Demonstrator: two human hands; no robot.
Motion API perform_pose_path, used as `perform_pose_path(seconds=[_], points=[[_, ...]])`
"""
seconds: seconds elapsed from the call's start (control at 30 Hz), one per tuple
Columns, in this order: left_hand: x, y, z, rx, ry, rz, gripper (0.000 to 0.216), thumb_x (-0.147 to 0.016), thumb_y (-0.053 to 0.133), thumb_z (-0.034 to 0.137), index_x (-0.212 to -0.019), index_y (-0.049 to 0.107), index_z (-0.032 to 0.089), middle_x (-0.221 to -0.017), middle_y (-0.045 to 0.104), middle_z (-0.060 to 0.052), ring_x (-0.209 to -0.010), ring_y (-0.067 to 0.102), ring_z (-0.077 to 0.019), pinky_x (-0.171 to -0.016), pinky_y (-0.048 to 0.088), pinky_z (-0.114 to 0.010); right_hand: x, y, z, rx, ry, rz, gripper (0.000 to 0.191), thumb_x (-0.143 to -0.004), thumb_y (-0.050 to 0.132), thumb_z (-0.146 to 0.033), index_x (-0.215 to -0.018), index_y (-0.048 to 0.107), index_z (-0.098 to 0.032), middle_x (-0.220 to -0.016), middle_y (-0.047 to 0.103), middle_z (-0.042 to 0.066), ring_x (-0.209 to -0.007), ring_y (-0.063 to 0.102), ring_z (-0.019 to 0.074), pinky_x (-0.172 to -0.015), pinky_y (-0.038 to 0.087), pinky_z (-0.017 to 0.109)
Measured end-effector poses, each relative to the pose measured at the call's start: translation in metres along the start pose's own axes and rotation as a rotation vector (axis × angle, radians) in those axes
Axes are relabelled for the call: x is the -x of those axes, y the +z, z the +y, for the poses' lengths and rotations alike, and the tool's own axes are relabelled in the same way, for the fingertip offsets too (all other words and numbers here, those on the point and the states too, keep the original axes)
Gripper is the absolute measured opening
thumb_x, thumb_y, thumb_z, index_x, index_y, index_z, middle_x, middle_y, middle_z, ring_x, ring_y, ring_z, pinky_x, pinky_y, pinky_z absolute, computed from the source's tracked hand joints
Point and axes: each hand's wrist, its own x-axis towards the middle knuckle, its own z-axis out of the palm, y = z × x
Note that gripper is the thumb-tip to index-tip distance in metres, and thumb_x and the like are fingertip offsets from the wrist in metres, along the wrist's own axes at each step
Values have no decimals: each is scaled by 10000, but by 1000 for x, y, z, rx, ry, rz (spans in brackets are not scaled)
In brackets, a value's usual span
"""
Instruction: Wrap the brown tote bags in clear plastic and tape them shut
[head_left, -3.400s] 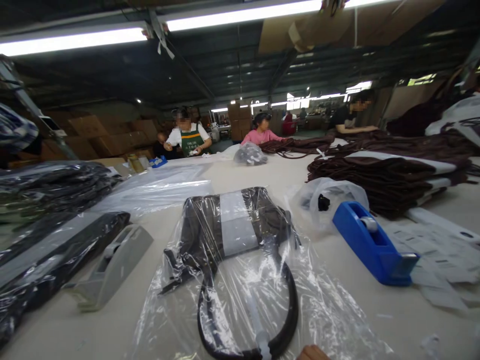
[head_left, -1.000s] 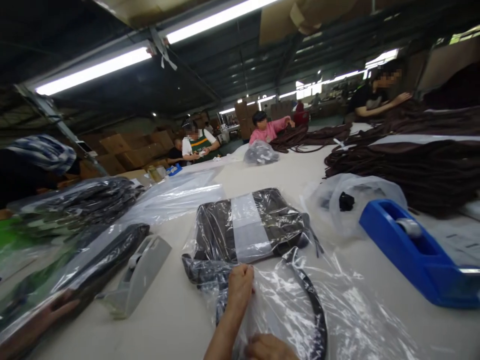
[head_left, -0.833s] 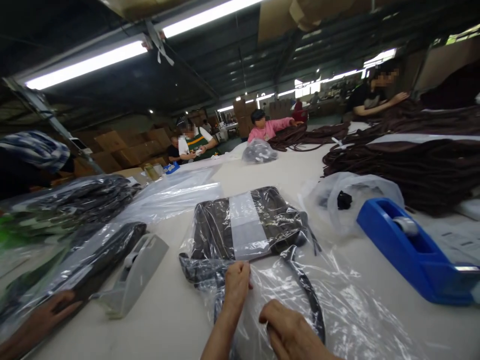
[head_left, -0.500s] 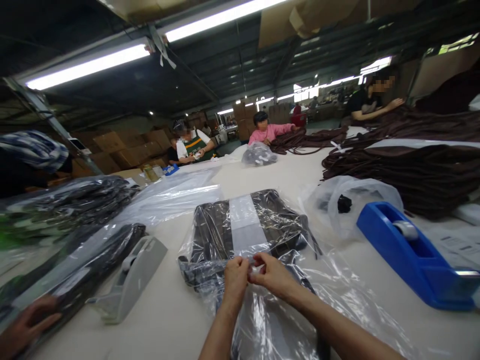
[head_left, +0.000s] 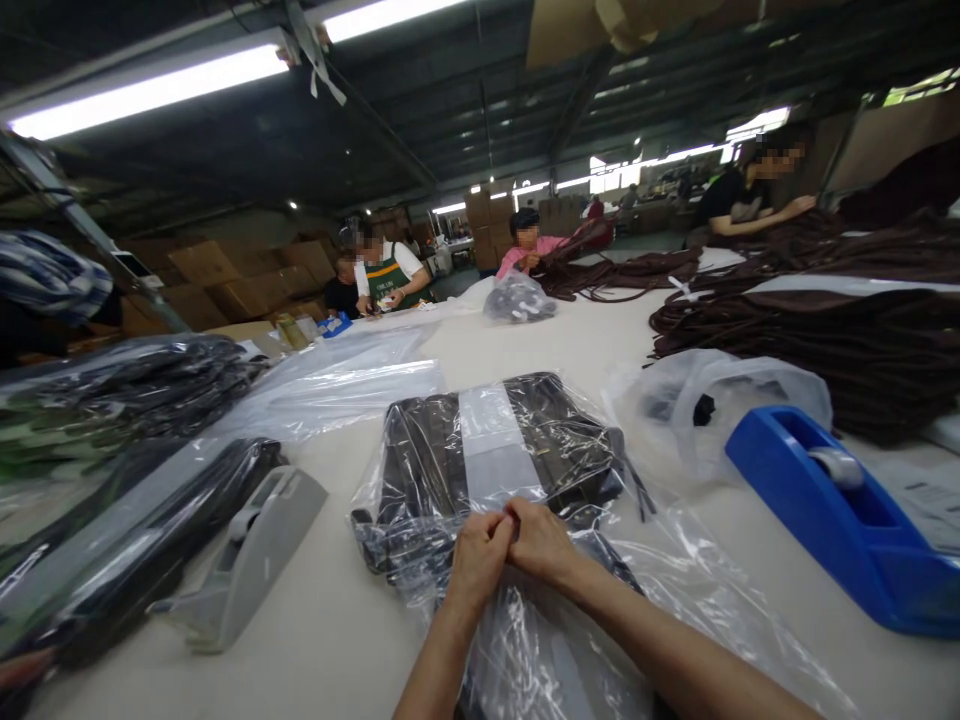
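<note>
A dark folded garment (head_left: 424,450) with a pale strip (head_left: 491,440) down its middle lies before me inside a clear plastic bag (head_left: 420,545). At the near edge of the fold, my left hand (head_left: 478,555) is closed on the plastic. My right hand (head_left: 538,540) touches it, fingers pinched together on the same plastic. Whatever else is between the fingertips is hidden. The loose part of the bag spreads toward me beneath both forearms and out to the right.
A grey tape dispenser (head_left: 255,560) stands left, a blue tape dispenser (head_left: 832,510) right. Bagged garments (head_left: 150,540) lie far left, with a co-worker's fingers (head_left: 26,668) beside them. Flat plastic bags (head_left: 337,390) and a brown garment stack (head_left: 810,350) lie beyond. Several people work behind.
My right hand has closed in against my left, its fingers now pinched over the plastic. The co-worker's hand at left has mostly left the view. The camera has turned slightly.
</note>
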Motion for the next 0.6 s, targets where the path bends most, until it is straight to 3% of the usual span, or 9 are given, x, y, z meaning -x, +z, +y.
perform_pose_path(seconds=[0.23, 0.4, 0.5, 0.6], points=[[9, -9, 0, -32, 115, -9, 319, -825, 389, 367, -915, 664, 233, -839, 625, -33, -829, 570, -159, -802, 449, -315, -12, -7, 7, 20, 13, -8, 151, -756, 519, -156, -786, 665, -176, -774, 681, 32, -752, 612, 153, -650, 392, 209], [18, -8, -22, -90, 213, 151, 333, -845, 342, 232, -1033, 600, 136, -1009, 614, -107, -970, 551, -190, -914, 438, -380, -22, -17, 9, 89, -10, -25, 180, -806, 510, -197, -762, 685, -203, -745, 680, 4, -747, 616, 142, -643, 396, 203], [20, -1, -40, -329, 434, 211, 365, -823, 331, 113, -1085, 584, 141, -1098, 612, -98, -1088, 504, -216, -976, 405, -416, -23, -17, 6, 186, -19, 11, 172, -832, 505, -211, -808, 674, -185, -826, 674, 46, -808, 611, 175, -687, 393, 235], [19, 8, -52, -714, 667, 308, 404, -811, 370, 76, -1184, 515, 133, -1194, 583, -90, -1137, 490, -240, -917, 462, -398, -21, -12, 6, 282, -33, 47, 196, -871, 456, -198, -858, 648, -160, -896, 651, 90, -853, 601, 198, -726, 389, 261]])
